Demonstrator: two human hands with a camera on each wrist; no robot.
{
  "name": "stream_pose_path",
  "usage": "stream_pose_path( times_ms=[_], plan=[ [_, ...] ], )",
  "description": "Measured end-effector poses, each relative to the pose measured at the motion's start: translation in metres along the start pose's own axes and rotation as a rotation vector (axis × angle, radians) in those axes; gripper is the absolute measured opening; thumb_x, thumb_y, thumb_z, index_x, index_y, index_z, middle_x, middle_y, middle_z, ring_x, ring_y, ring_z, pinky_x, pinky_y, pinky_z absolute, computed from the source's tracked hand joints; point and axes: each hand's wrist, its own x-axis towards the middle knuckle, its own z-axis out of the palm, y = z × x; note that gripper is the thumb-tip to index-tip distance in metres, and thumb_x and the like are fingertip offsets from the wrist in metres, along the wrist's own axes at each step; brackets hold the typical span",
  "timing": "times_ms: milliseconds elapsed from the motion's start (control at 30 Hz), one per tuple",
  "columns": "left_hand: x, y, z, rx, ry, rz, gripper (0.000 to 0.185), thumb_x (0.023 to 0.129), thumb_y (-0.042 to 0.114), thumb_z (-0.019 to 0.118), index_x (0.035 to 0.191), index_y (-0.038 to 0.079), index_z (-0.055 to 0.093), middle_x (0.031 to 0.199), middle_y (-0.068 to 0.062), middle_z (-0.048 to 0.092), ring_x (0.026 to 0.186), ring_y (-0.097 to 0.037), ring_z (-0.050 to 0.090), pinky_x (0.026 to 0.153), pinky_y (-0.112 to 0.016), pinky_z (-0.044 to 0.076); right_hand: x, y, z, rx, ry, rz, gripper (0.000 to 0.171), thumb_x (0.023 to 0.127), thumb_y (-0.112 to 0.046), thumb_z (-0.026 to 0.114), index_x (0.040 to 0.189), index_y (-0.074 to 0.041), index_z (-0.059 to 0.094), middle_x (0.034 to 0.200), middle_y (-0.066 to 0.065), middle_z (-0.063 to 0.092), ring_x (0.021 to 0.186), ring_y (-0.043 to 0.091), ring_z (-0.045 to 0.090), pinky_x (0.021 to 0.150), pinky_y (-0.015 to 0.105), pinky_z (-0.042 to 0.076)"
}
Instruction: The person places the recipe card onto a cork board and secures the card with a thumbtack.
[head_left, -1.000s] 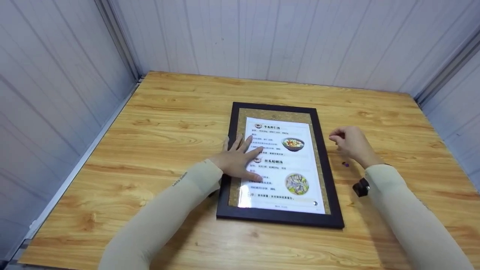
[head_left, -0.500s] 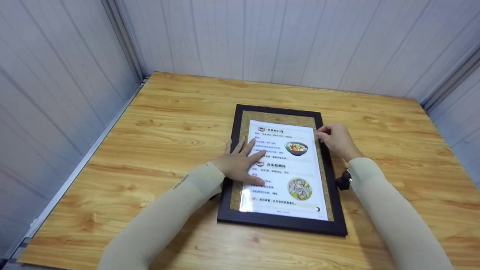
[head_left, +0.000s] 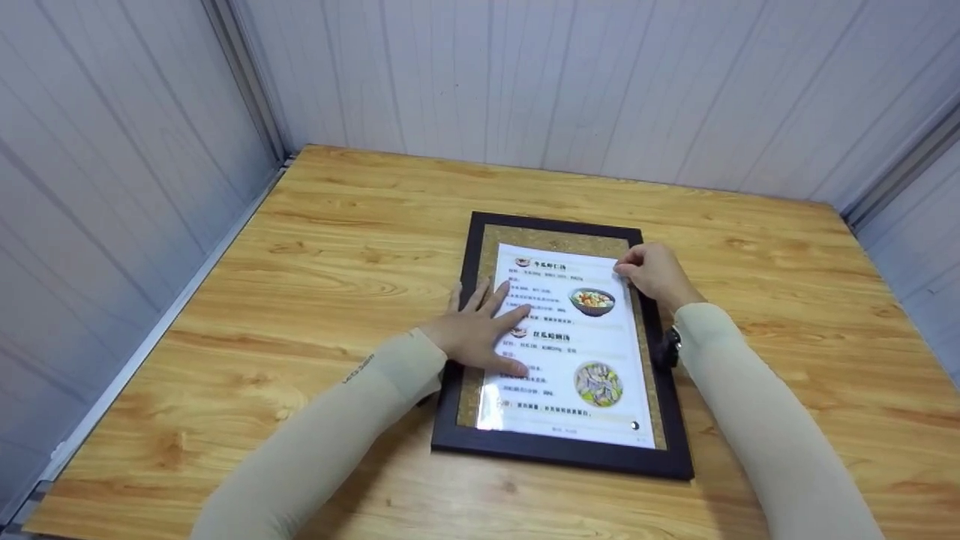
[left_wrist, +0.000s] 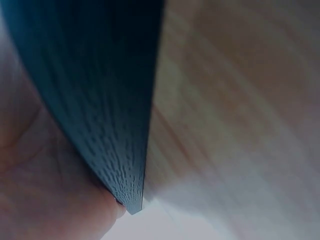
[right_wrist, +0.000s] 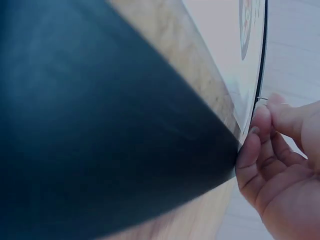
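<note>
Bare recording booth: wooden table [head_left: 337, 247] boxed by white panel walls [head_left: 525, 75].

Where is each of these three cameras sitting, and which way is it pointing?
Head: worn high, looking forward and down at the framed menu board on the wooden table; both sleeved arms, left hand and right hand show.
Left wrist: pressed close to the frame's dark edge; blurred palm.
Right wrist: low beside the frame, facing the fingers pinching a pin.
All share the frame.
</note>
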Motion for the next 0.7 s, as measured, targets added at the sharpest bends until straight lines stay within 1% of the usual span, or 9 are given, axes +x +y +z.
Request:
stream_pose_path(
  times_ms=[200,267,433,533,700],
  plan=[
    [-0.0026,0.0,-0.0022,-0.004,0.0,-0.006,0.1,0.065,0.085,0.036,0.146,0.034,0.004,0.15,-0.01,-0.014,0.132,-0.035,-0.018,0.097,-0.062,-0.012,0.0033,-0.0024,0.0007,-0.026,-0.023,-0.038,0.014,0.088,-0.012,0.059,0.088,-0.001,0.068,0.079,0.011,0.063,0.068,0.018,0.056,0.058,0.026,0.044],
    [-0.0022,0.0002,-0.0026,-0.002,0.002,-0.003,0.1,0.065,0.085,0.036,0.146,0.034,0.004,0.15,-0.01,-0.014,0.133,-0.034,-0.017,0.097,-0.062,-0.012,0.0043,-0.0028,0.0005,-0.034,-0.032,-0.03,0.014,0.088,-0.011,0.059,0.089,0.0,0.067,0.079,0.012,0.064,0.067,0.018,0.057,0.057,0.025,0.045],
    [-0.0005,0.0006,-0.0018,0.005,0.002,-0.005,0.101,0.065,0.086,0.034,0.146,0.034,0.003,0.15,-0.01,-0.015,0.133,-0.035,-0.017,0.097,-0.062,-0.012,0.0063,-0.0046,0.0001,-0.047,-0.047,0.025,0.014,0.088,-0.012,0.059,0.09,-0.001,0.067,0.083,0.011,0.062,0.07,0.018,0.056,0.06,0.026,0.046],
    [-0.0005,0.0007,-0.0012,0.013,-0.002,-0.012,0.101,0.064,0.087,0.034,0.145,0.034,0.003,0.15,-0.01,-0.015,0.132,-0.035,-0.018,0.097,-0.061,-0.012,0.0065,-0.0049,0.0,-0.055,-0.057,0.027,0.013,0.088,-0.011,0.059,0.09,-0.001,0.067,0.082,0.011,0.062,0.07,0.018,0.055,0.06,0.027,0.046],
    [-0.0002,0.0004,-0.0011,0.009,-0.003,-0.015,0.101,0.064,0.087,0.033,0.145,0.035,0.003,0.15,-0.01,-0.014,0.132,-0.035,-0.018,0.098,-0.06,-0.013,0.0052,-0.0053,-0.0015,-0.037,-0.066,0.016,0.013,0.088,-0.01,0.059,0.09,0.001,0.067,0.082,0.012,0.063,0.069,0.018,0.056,0.059,0.026,0.046]
  ],
)
